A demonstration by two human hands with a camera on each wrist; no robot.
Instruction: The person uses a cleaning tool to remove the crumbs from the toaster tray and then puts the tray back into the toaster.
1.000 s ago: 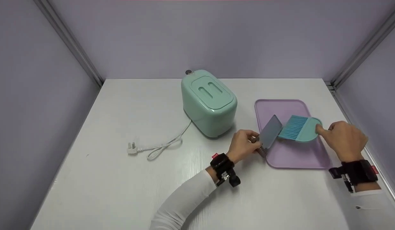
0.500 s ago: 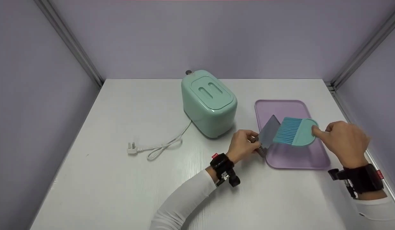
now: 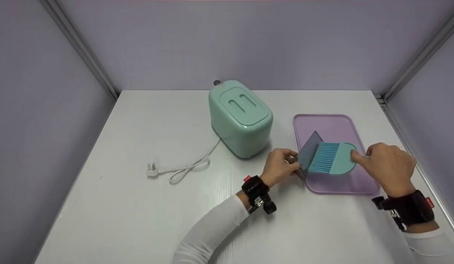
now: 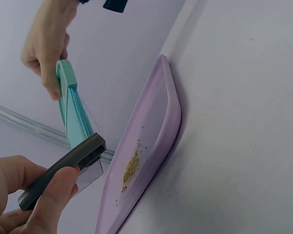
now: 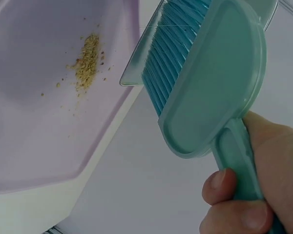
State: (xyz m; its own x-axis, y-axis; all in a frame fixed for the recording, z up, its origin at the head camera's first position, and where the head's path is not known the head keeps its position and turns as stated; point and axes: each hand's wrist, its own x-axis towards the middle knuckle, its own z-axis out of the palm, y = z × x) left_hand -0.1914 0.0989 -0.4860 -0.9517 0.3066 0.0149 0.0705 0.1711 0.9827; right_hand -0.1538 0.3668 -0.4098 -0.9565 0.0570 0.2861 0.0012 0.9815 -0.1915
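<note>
My left hand (image 3: 279,167) pinches the dark bar grip of a clear, flat scraper (image 3: 308,149), held tilted above the left edge of a lilac tray (image 3: 327,126). In my right hand (image 3: 390,167) is the handle of a mint-green brush (image 3: 342,158) with blue bristles. The bristles lie against or just in front of the scraper's clear plate; whether they touch is hard to tell. On the tray is a small pile of yellowish crumbs (image 5: 88,61), with loose bits around it, seen in both wrist views. Brush and scraper hide the pile from the head view.
A mint-green toaster (image 3: 241,117) with a lid stands left of the tray. Its white cord (image 3: 192,165) and plug (image 3: 152,169) lie on the white table (image 3: 131,220). Pale partition walls (image 3: 227,44) enclose the back and sides.
The brush has moved left and toward me, over the scraper's plate, with my right hand following. My left hand and the scraper stay nearly still.
</note>
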